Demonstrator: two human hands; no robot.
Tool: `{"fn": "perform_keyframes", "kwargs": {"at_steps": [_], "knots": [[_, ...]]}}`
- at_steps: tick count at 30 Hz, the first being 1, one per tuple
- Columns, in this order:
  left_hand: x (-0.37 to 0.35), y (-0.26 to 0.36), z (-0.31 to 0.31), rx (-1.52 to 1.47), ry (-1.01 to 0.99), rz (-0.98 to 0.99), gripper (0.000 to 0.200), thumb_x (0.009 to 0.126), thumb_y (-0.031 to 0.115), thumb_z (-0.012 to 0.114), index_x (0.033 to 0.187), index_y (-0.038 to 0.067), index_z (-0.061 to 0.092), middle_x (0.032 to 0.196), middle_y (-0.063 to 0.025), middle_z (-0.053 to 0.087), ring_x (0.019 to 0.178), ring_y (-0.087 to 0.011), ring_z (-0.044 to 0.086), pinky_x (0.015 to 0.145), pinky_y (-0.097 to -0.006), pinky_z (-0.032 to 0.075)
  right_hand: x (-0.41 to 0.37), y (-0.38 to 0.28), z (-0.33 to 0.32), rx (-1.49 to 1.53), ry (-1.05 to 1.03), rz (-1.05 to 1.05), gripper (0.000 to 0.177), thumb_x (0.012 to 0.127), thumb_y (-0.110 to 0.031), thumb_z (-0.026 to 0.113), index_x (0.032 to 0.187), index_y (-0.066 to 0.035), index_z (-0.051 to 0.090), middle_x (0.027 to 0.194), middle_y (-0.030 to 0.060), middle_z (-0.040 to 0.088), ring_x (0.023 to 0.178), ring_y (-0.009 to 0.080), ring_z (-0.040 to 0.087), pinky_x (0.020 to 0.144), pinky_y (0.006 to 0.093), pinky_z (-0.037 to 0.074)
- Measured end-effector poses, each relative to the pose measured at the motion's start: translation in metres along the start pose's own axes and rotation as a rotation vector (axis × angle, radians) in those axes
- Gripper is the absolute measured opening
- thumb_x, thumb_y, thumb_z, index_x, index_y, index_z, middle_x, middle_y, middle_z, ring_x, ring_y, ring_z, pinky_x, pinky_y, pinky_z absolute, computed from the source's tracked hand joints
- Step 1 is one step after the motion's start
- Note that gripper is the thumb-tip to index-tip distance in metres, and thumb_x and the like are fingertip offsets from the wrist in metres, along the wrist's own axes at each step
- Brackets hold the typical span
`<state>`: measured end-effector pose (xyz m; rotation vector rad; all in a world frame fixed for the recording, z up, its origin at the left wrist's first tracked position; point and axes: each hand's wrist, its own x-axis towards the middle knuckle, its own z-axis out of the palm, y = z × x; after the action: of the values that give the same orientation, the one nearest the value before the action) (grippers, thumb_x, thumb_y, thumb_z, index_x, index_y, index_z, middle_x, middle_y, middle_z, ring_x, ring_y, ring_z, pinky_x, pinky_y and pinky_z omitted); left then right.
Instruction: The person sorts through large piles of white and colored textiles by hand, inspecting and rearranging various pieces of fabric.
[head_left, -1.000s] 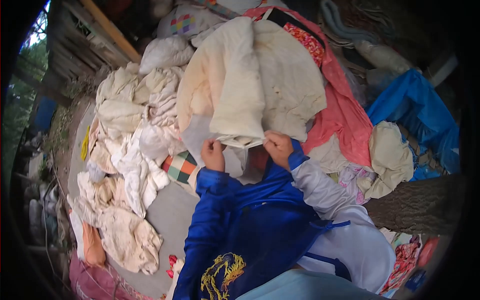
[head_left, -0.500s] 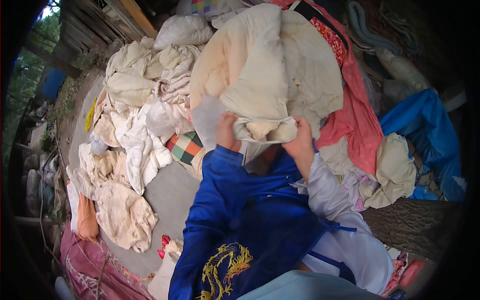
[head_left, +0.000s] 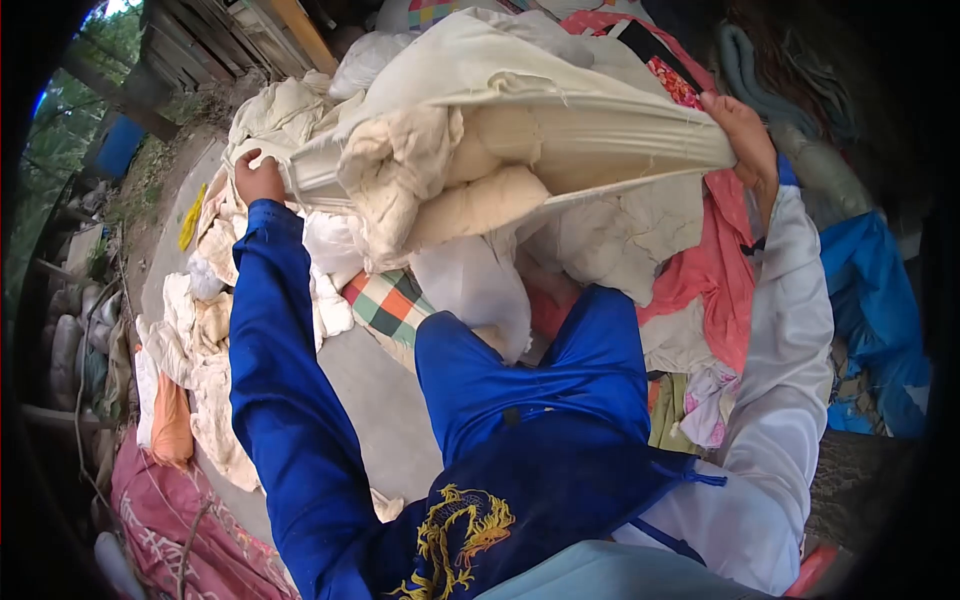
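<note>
Though beneath stretched cloth, concrete ground

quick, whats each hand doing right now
left hand: closed, gripping one end of the cream cloth
right hand: closed, gripping the other end of the same cloth

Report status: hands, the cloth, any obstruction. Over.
Left hand and right hand both gripping the cream cloth, spread wide apart. Cloth taut, wadding bulging out. Rag heap close alongside.
</note>
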<state>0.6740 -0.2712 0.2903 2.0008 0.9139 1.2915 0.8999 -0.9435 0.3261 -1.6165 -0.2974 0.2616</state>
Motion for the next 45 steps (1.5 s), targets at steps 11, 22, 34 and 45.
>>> {"fn": "perform_keyframes", "kwargs": {"at_steps": [11, 22, 34, 45], "knots": [[-0.216, -0.033, 0.069, -0.654, -0.281, -0.518, 0.066, 0.098, 0.045, 0.056, 0.144, 0.002, 0.036, 0.144, -0.0151, 0.044, 0.133, -0.0252, 0.042, 0.108, -0.0442, 0.033, 0.062, 0.033, 0.09, 0.485, -0.042, -0.126, 0.026, 0.091, -0.006, 0.065, 0.116, -0.001, 0.057, 0.101, 0.0081, 0.063, 0.092, 0.0173, 0.063, 0.086, 0.0327, 0.052], [-0.519, -0.001, 0.095, -0.699, -1.02, -1.465, 0.056, 0.088, 0.041, 0.073, 0.128, 0.007, 0.053, 0.125, -0.0104, 0.058, 0.113, -0.0196, 0.055, 0.085, -0.0364, 0.046, 0.004, 0.055, 0.12, 0.677, -0.175, -0.094, 0.05, 0.088, 0.001, 0.063, 0.135, 0.001, 0.046, 0.118, 0.0138, 0.058, 0.105, 0.0216, 0.06, 0.098, 0.0359, 0.047], [-0.483, 0.009, 0.129, -0.92, -0.769, -1.11, 0.032, 0.094, 0.029, 0.065, 0.122, 0.013, 0.057, 0.115, -0.002, 0.061, 0.115, -0.0201, 0.054, 0.095, -0.0437, 0.041, -0.147, 0.298, 0.203, -0.351, 0.234, 0.179, 0.038, 0.084, -0.034, 0.077, 0.095, 0.0, 0.066, 0.078, 0.0058, 0.066, 0.068, 0.0128, 0.061, 0.061, 0.0272, 0.05], [-0.45, 0.017, 0.1, -1.111, -0.685, -0.931, 0.017, 0.098, 0.022, 0.058, 0.108, 0.011, 0.051, 0.109, -0.0056, 0.062, 0.101, -0.0209, 0.061, 0.09, -0.0406, 0.047, -0.133, 0.252, 0.232, 0.309, 0.239, 0.592, 0.028, 0.094, -0.031, 0.065, 0.104, -0.006, 0.059, 0.084, 0.0039, 0.063, 0.069, 0.0122, 0.06, 0.057, 0.0246, 0.049]]}}
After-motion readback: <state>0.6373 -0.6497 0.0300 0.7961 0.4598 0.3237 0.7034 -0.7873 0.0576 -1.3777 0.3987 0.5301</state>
